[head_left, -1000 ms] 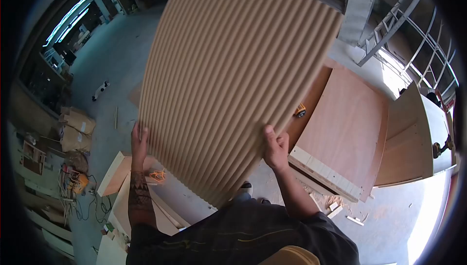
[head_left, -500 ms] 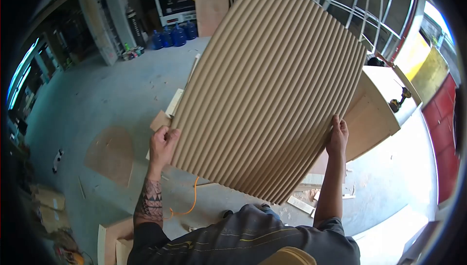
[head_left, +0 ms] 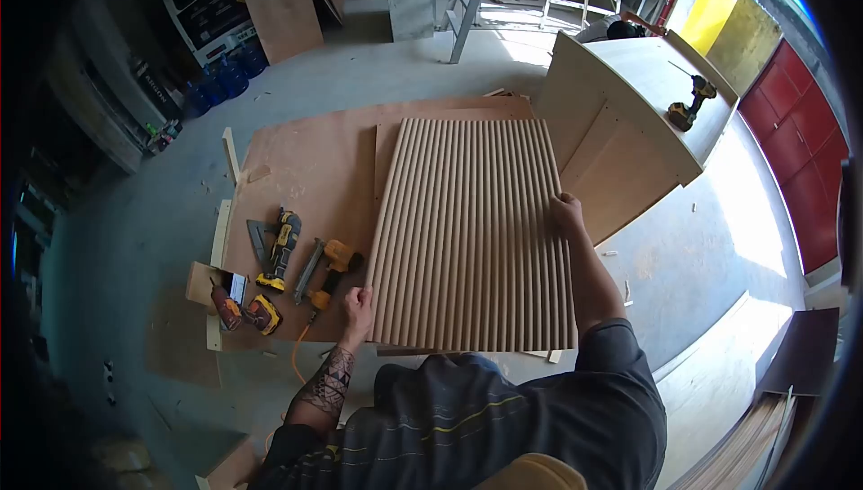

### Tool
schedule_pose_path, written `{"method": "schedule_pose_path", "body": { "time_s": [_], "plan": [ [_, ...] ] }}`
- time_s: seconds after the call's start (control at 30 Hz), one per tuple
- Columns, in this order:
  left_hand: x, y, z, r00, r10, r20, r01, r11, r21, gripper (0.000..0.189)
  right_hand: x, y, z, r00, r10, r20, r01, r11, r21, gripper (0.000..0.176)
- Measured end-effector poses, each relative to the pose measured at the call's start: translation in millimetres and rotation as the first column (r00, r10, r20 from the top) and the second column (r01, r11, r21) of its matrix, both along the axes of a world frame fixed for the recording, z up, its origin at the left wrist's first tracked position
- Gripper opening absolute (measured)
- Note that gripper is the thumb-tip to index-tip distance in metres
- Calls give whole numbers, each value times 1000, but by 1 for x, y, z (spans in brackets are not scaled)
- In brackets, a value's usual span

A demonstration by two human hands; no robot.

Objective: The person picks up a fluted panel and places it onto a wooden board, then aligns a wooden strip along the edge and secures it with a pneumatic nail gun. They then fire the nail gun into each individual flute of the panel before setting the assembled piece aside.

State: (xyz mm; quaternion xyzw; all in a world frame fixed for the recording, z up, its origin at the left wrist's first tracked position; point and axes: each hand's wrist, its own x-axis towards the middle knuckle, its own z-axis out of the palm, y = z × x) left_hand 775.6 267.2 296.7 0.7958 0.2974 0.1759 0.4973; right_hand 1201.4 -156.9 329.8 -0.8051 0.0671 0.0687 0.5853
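A fluted wood panel [head_left: 472, 238] with ridges running front to back lies over the plywood worktable [head_left: 297, 157], its near edge reaching the front edge close to my body. My left hand [head_left: 358, 310] grips the panel's left edge near the front corner, fingers closed. On the right edge, farther up, my right hand [head_left: 566, 211] is closed round the side. To the left of the panel lie an orange nail gun [head_left: 337, 265] with an orange hose, a yellow-and-black cordless tool [head_left: 283, 243] and a red-and-yellow cordless drill [head_left: 226, 301].
A curved plywood cabinet [head_left: 620, 112] stands at the right, a cordless drill [head_left: 690, 103] on top. Behind it a person [head_left: 620, 30] bends down. A stepladder [head_left: 469, 4] stands at the back. Blue water jugs [head_left: 225, 78] are at the far left. Stacked sheets [head_left: 746, 436] lie lower right.
The fluted panel has come down from a raised, tilted position onto the worktable, uncovering the tools at its left. Both hands have kept hold of its edges.
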Motion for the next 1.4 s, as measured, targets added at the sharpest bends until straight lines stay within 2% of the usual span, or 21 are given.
{"method": "schedule_pose_path", "body": {
  "time_s": [0.07,0.13,0.17,0.23,0.27,0.3,0.33,0.37,0.4,0.43,0.5,0.53,0.57,0.6,0.67,0.8,0.93,1.03,1.23,1.3,1.4],
  "plan": [
    [21,-8,-2,997,81,-16,-82,994,-69,39,22,11,-4,996,32,-78,-26,996,83,19],
    [39,-16,0,991,130,-22,-130,991,-31,39,31,16,-10,985,151,84,-159,982,99,27],
    [45,-20,1,983,183,-16,-183,983,-4,40,32,21,-19,987,144,68,-150,984,100,27],
    [57,-9,-23,982,172,-81,-171,985,11,40,31,29,-41,984,17,176,-81,928,363,55],
    [57,-2,-34,976,171,-131,-169,985,26,41,21,24,-40,949,111,296,-131,990,49,67],
    [53,1,-38,975,161,-155,-159,987,24,41,2,12,-32,956,103,273,-120,992,47,67],
    [52,3,-40,973,132,-188,-113,988,106,40,-19,-3,-20,963,218,161,-165,943,-289,70],
    [51,6,-41,970,103,-219,-62,981,184,39,-39,-15,-14,956,292,13,-230,780,-581,72],
    [46,8,-43,962,65,-263,-1,971,239,36,-63,-27,-22,953,303,-6,-224,691,-687,70],
    [38,10,-46,956,55,-288,12,974,225,36,-75,-36,-30,955,296,-34,-236,683,-691,70],
    [24,4,-39,957,36,-289,85,914,396,31,-110,-76,-80,911,411,-32,-329,679,-656,59],
    [26,-7,-8,938,62,-341,82,916,392,31,-126,-80,-78,904,427,-39,-348,678,-648,52],
    [23,-25,21,914,84,-398,82,920,384,33,-138,-83,-90,949,314,16,-243,766,-595,50],
    [10,-32,12,899,59,-434,110,928,355,33,-149,-75,-64,963,267,25,-213,819,-532,49],
    [6,-22,-3,870,-2,-493,103,979,178,43,-154,-65,-35,964,266,-14,-224,781,-582,38],
    [-1,-21,0,831,-59,-553,224,946,236,48,-152,-62,-30,971,236,-39,-216,796,-566,34],
    [-2,-16,4,833,-69,-550,233,944,234,47,-154,-58,-21,975,187,-118,-221,822,-525,32],
    [-1,-15,7,887,-69,-457,140,983,122,47,-155,-48,-7,984,71,-164,-156,794,-588,33],
    [-1,-8,6,912,-41,-408,58,998,29,43,-146,-76,-52,963,268,20,-184,712,-677,28],
    [4,-9,14,909,-49,-413,59,998,12,41,-141,-69,-43,977,185,-104,-206,711,-672,31],
    [3,-9,11,920,-42,-389,51,999,14,37,-144,-69,-40,982,182,-44,-164,722,-672,33]
  ]
}}
